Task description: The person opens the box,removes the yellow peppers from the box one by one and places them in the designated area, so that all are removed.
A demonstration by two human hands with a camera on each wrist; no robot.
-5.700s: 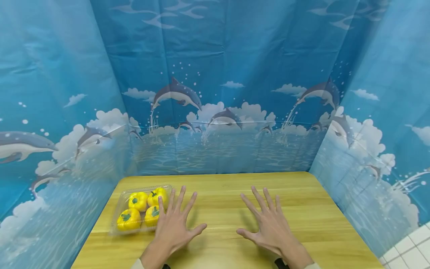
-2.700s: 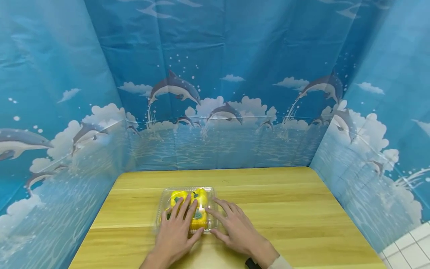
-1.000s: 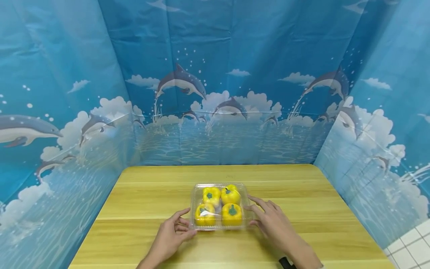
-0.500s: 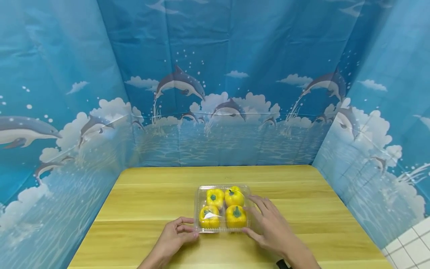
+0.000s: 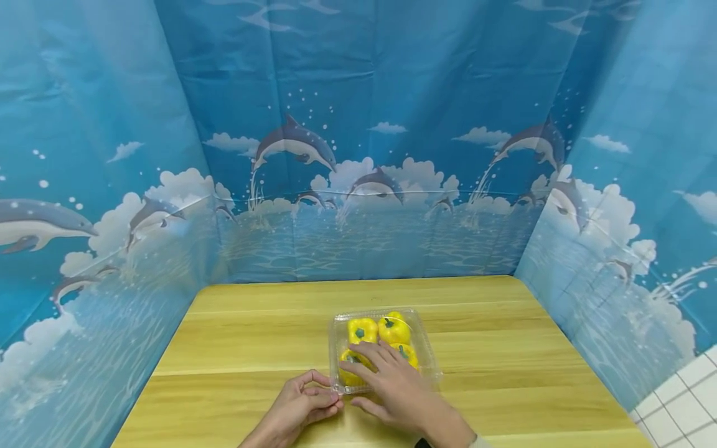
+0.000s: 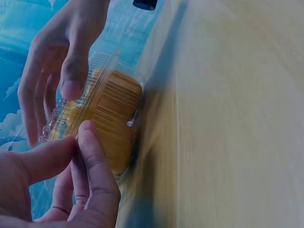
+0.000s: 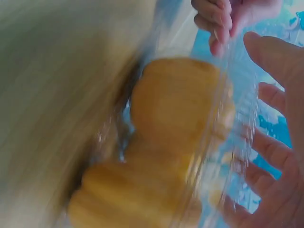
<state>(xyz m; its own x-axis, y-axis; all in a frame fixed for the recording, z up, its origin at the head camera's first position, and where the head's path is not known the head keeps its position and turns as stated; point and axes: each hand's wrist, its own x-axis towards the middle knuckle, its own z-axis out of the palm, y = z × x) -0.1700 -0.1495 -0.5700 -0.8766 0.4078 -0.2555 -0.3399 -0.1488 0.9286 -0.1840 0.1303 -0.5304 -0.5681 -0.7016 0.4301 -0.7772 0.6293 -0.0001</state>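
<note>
A clear plastic clamshell box (image 5: 424, 342) with several yellow bell peppers (image 5: 362, 329) inside lies on the wooden table, its lid down. At the front left corner, my left hand (image 5: 305, 401) pinches the rim between thumb and forefinger; the left wrist view shows this pinch (image 6: 78, 137) close up. My right hand (image 5: 398, 386) is over the front of the lid with its fingers extended, covering part of the front peppers. In the right wrist view the box (image 7: 242, 111) is blurred, and whether the right fingers touch the lid I cannot tell.
The light wooden table (image 5: 252, 336) extends around the box on all sides. A blue curtain with dolphins (image 5: 370, 242) stands behind it and along both sides. White floor tiles (image 5: 691, 379) show at the lower right.
The box has come from the table's left side to near the middle. In the last half second, my right hand moved left from the box's right side over its lid; my left hand now pinches the corner.
</note>
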